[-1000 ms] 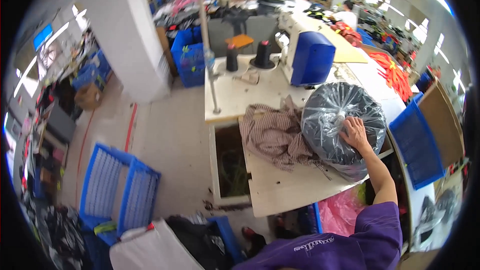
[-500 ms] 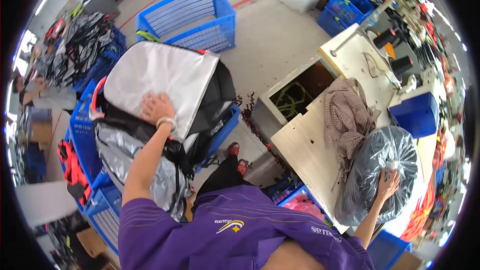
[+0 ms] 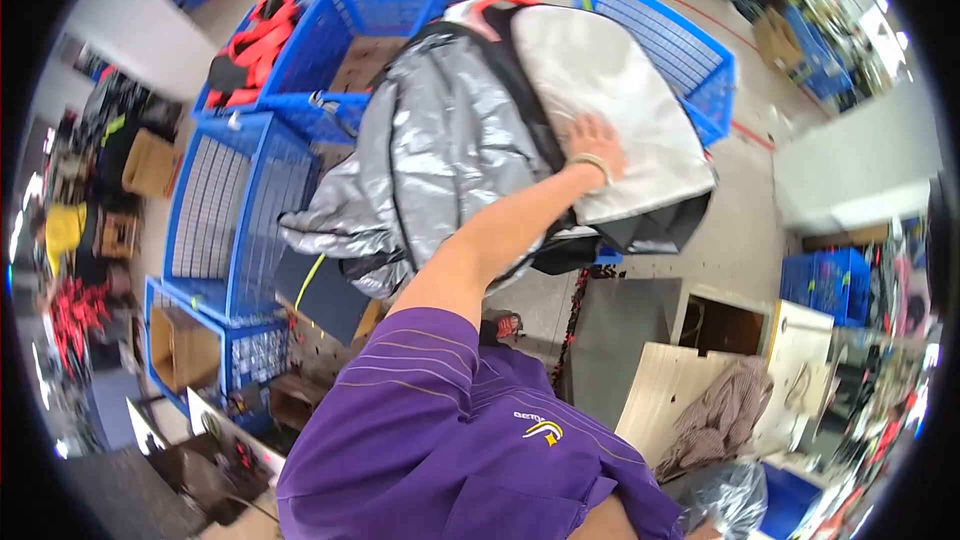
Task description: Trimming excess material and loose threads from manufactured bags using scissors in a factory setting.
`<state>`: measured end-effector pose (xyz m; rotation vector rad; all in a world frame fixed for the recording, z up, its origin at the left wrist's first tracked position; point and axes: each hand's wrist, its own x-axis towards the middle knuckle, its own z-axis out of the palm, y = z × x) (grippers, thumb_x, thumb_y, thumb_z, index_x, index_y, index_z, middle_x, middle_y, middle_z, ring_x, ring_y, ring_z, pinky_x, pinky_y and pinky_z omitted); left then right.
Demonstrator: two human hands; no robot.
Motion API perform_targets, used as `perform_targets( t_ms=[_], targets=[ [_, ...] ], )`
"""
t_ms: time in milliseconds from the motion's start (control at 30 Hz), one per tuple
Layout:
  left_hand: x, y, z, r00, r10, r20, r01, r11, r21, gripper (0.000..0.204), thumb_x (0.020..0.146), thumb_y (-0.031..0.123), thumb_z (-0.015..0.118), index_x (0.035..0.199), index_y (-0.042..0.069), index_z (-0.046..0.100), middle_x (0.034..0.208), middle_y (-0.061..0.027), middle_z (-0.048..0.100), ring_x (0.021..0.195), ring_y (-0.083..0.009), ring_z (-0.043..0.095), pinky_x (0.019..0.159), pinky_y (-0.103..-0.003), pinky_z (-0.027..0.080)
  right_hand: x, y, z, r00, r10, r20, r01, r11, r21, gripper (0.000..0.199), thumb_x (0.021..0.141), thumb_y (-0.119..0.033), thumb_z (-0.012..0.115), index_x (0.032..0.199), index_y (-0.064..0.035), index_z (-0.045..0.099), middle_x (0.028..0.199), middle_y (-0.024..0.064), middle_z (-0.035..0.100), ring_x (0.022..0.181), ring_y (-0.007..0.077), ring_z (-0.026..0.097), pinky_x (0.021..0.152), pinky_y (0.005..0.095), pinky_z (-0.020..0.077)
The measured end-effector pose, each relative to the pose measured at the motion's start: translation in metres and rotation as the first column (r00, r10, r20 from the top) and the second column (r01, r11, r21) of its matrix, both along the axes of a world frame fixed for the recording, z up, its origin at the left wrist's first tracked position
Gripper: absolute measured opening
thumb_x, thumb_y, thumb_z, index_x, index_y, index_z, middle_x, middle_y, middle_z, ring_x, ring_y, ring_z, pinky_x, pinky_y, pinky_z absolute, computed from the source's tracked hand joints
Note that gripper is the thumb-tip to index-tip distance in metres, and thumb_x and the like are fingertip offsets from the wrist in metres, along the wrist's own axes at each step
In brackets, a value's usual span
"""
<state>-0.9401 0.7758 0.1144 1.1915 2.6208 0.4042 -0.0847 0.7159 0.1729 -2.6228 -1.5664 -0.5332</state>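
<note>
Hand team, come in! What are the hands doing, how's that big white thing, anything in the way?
Left hand open, flat on white panel. Right hand mostly cut off, near plastic-wrapped bundle; grip unclear. Nothing covers left hand; silver fabric alongside panel.

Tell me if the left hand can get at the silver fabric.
Probably yes: the left hand rests on the white panel, and the silver fabric lies largely uncovered beside that, with only black edging between.

The lower edge crops the plastic bag [image 3: 738, 496] and the right of the hands [image 3: 706, 531].
</note>
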Motion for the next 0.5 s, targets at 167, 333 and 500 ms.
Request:
perform_targets(
  t_ms=[167, 333, 500],
  targets=[
    [0.005, -0.057, 0.037, 0.814, -0.485, 0.320, 0.522, 0.852, -0.037, 0.051, 0.076, 0.038, 0.056, 0.112, 0.001, 0.058, 0.133, -0.0243, 0.041, 0.134, -0.0373, 0.026, 0.107, -0.046, 0.025, -0.209, 0.097, 0.013, 0.955, 0.293, 0.049, -0.295, 0.921, 0.253, 0.042, 0.081, -0.035, 0.067, 0.108, -0.0034, 0.062, 0.105, 0.0119, 0.061, 0.095, 0.0236, 0.058, 0.084, 0.0405, 0.0461],
    [-0.021, -0.169, 0.062, 0.951, -0.295, -0.089, 0.304, 0.851, 0.428, 0.040, 0.077, 0.029, 0.061, 0.107, 0.003, 0.057, 0.127, -0.0210, 0.047, 0.133, -0.0372, 0.027, 0.107, -0.054, 0.021, -0.599, 0.114, 0.052, 0.292, 0.955, 0.048, -0.910, 0.262, 0.321, 0.040, 0.083, -0.023, 0.066, 0.113, 0.0018, 0.059, 0.116, 0.0195, 0.058, 0.112, 0.0332, 0.051, 0.097, 0.0416, 0.0384],
    [-0.098, -0.274, 0.025, 0.999, -0.033, 0.040, 0.015, 0.922, 0.386, 0.056, 0.078, 0.032, 0.063, 0.124, 0.004, 0.048, 0.139, -0.0171, 0.037, 0.136, -0.0334, 0.022, 0.107, -0.052, 0.020, -0.830, 0.063, -0.011, -0.140, 0.987, -0.079, -0.945, -0.109, 0.309, 0.037, 0.086, -0.027, 0.061, 0.114, -0.0036, 0.058, 0.119, 0.0178, 0.057, 0.113, 0.0329, 0.052, 0.097, 0.0427, 0.0380]
  ],
)
